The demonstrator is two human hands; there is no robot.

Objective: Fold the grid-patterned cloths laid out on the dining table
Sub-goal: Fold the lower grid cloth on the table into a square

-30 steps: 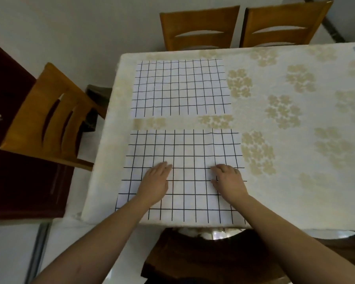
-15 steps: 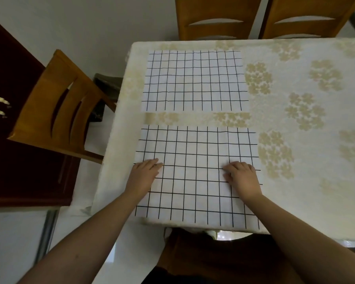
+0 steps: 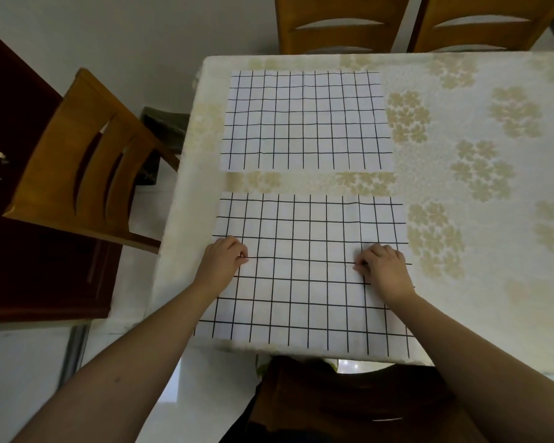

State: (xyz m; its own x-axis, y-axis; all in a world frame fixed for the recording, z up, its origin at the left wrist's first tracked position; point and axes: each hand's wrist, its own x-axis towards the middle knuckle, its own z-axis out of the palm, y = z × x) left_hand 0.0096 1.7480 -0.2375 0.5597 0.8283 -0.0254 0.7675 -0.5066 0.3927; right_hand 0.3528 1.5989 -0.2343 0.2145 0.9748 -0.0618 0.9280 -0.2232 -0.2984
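Note:
Two white cloths with a black grid lie flat on the dining table (image 3: 480,308). The near cloth (image 3: 304,270) reaches the table's front edge; the far cloth (image 3: 306,121) lies beyond it with a strip of tablecloth between them. My left hand (image 3: 224,260) sits at the near cloth's left side, fingers curled and pinching the fabric. My right hand (image 3: 381,266) sits near its right side, fingers also curled and pinching the fabric. Both hands are at about mid-height of the cloth.
A cream tablecloth with beige flower prints covers the table. Two wooden chairs (image 3: 343,24) stand at the far edge, another wooden chair (image 3: 84,164) at the left end. A dark cabinet (image 3: 16,251) is at the far left. A dark chair back (image 3: 349,401) is below the front edge.
Both hands slid outward from the cloth's middle toward its left and right sides. Their fingers, flat before, have curled and now pinch the fabric.

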